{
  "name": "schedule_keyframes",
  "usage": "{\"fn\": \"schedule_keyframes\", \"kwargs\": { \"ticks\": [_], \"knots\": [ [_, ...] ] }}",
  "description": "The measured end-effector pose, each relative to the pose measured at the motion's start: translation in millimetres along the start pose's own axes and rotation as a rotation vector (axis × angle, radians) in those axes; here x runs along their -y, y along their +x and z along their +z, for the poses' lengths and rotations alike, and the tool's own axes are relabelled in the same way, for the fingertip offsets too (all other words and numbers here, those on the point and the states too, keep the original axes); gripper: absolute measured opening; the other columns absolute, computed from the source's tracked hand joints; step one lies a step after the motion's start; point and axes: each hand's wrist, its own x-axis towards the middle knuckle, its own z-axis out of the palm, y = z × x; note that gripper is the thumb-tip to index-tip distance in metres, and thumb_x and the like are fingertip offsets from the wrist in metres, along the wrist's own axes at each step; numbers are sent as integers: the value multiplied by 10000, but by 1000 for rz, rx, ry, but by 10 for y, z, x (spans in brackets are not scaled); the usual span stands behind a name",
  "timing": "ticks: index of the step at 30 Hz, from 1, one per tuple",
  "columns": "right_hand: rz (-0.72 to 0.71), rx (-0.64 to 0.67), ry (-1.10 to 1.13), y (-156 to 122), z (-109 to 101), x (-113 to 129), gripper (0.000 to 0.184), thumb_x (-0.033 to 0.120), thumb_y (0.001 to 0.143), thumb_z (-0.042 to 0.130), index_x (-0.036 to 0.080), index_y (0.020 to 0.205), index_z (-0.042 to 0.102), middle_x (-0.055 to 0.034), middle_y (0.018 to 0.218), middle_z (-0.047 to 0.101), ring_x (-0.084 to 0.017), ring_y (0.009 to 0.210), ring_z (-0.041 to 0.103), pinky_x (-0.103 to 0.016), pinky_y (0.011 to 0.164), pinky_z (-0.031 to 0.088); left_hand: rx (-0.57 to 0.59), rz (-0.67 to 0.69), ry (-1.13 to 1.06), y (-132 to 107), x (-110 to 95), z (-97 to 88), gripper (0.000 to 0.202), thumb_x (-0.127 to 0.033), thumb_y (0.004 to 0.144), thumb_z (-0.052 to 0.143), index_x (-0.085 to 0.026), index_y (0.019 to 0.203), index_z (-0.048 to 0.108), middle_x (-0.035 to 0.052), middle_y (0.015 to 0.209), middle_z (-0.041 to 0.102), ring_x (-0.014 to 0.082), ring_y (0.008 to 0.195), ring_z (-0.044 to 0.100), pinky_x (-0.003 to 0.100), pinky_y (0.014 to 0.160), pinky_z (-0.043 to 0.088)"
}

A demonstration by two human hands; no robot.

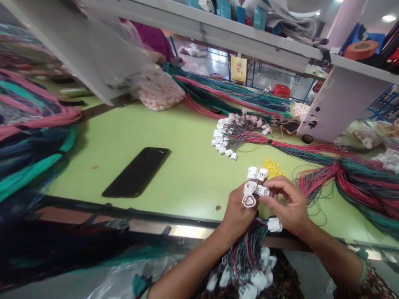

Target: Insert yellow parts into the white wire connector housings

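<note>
My left hand (237, 211) is closed around a bunch of thin red, green and black wires (246, 249) tipped with white plastic connectors (253, 189). My right hand (288, 203) pinches one of those white connectors at the top of the bunch, fingers pressed together. Both hands are over the near edge of a light green table (174, 166). More connectors on the same wires hang below my wrists (255, 278). A small heap of yellow bits (273, 167) lies just beyond my hands.
A black phone (137, 171) lies flat on the table to the left. A fan of wired white connectors (230, 133) and long wire bundles (352, 174) spread to the right. A bag of small parts (160, 93) sits at the back under a shelf (218, 29). Coloured wire bundles (28, 124) hang at left.
</note>
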Motion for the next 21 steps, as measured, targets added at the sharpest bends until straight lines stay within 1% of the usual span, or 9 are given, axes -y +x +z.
{"fn": "schedule_keyframes", "kwargs": {
  "ticks": [3,4,6,8,11,13,15,18,21],
  "knots": [
    [-42,22,-32,77,-81,5,140,178,873,702,216,1008,704,-35,893,689,-150,750,626,-294,675,540,27,-78,-26,15,-118,-30,150,-238,763,677,-191,879,762,65,806,743,222,762,670,368,764,548],
    [-60,47,-36,98,-117,5,149,171,880,692,218,1021,709,-43,912,697,-161,794,642,-307,705,550,82,-134,-88,26,-155,-49,195,-241,759,706,-203,938,774,81,883,766,242,848,691,391,836,547],
    [-110,122,-40,124,-183,-4,166,171,894,676,232,1044,716,-55,965,704,-179,873,661,-333,759,563,163,-227,-258,52,-210,-94,201,-279,775,726,-217,953,795,99,935,783,262,925,709,416,902,541],
    [-117,175,-22,122,-224,-18,177,189,904,666,242,1066,713,-58,1003,689,-175,875,662,-336,764,571,188,-297,-361,74,-233,-135,202,-290,759,764,-224,943,810,102,935,790,266,944,718,419,917,543],
    [34,219,-7,68,-225,-16,281,238,872,713,240,1147,660,-56,1049,668,-160,838,661,-312,738,573,160,-404,-438,89,-230,-163,231,-272,707,822,-222,932,814,99,895,791,247,857,734,403,840,572],
    [157,306,-58,12,-196,11,500,253,828,763,263,1287,565,-54,1094,678,-181,906,672,-330,789,569,112,-462,-495,93,-228,-161,235,-268,686,842,-209,911,809,87,853,783,212,760,725,368,765,582],
    [217,371,-141,-56,-151,55,656,252,834,756,286,1409,442,-41,1061,695,-198,927,677,-354,815,560,61,-492,-534,100,-232,-156,233,-263,666,856,-186,880,804,62,777,758,162,671,685,295,677,566],
    [174,300,-246,-193,-63,134,586,264,918,646,243,1442,385,-28,915,689,-196,820,677,-363,772,551,-1,-517,-598,131,-239,-163,244,-264,640,873,-142,835,790,15,642,683,76,536,559,161,487,432],
    [53,198,-334,-402,64,208,362,302,960,580,179,1294,512,-54,863,701,-198,771,671,-342,717,534,-66,-544,-682,180,-237,-180,267,-258,616,883,-106,801,764,19,652,681,13,451,408,118,397,279]
  ]
}}
